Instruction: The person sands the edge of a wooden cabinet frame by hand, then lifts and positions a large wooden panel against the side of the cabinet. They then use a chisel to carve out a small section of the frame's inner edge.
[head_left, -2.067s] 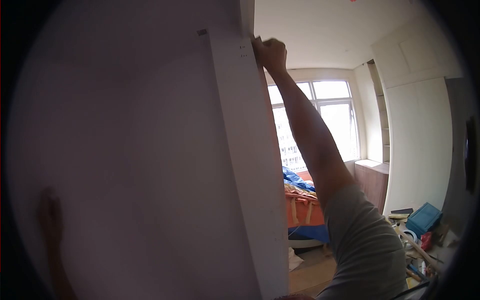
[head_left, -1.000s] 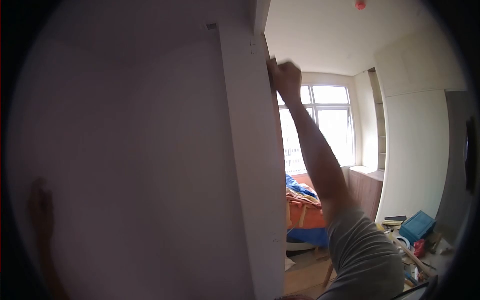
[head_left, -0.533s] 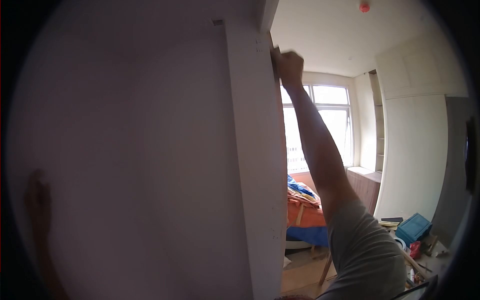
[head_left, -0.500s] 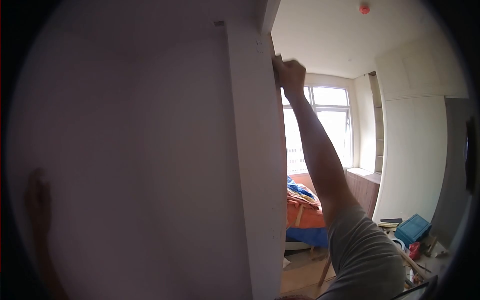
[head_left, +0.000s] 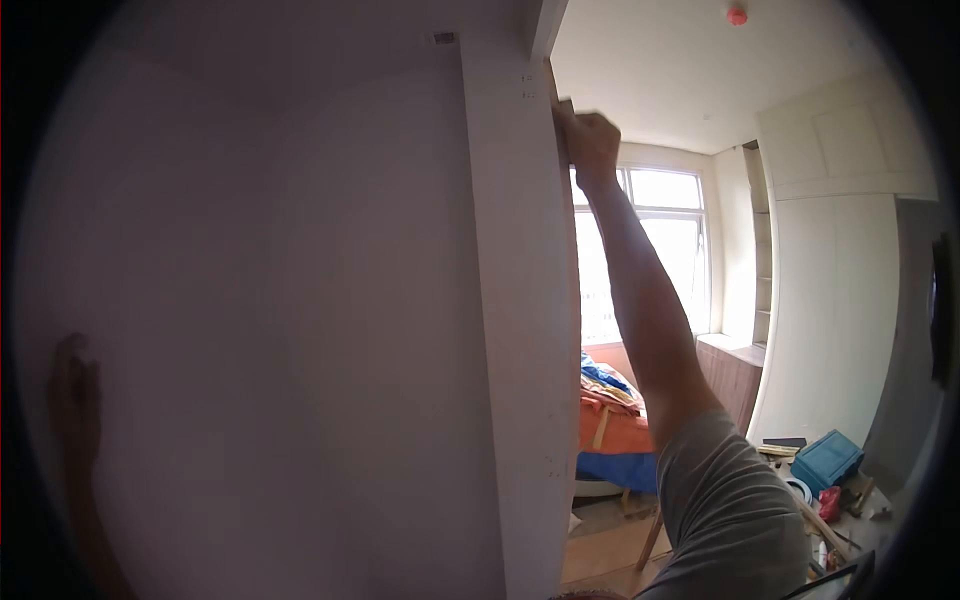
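My right hand [head_left: 596, 148] is raised high at the edge of a pale wall panel [head_left: 520, 300]. Its fingers are closed round a small dark block [head_left: 566, 112], which lies against the panel's narrow side face. On the far left, in shadow, my left hand [head_left: 76, 395] rests near or against the broad wall surface [head_left: 280, 300]. Its fingers look partly curled, and nothing can be made out in them.
Beyond the panel edge are a bright window [head_left: 665, 240], a heap of orange and blue cloth [head_left: 612, 425] and a wooden cabinet [head_left: 730, 375]. At the lower right, a teal toolbox [head_left: 827, 459] lies among scattered tools.
The view has shifted slightly, so the panel edge and room appear a little further right. My right hand stays high at the edge with the block; my left hand has hardly moved.
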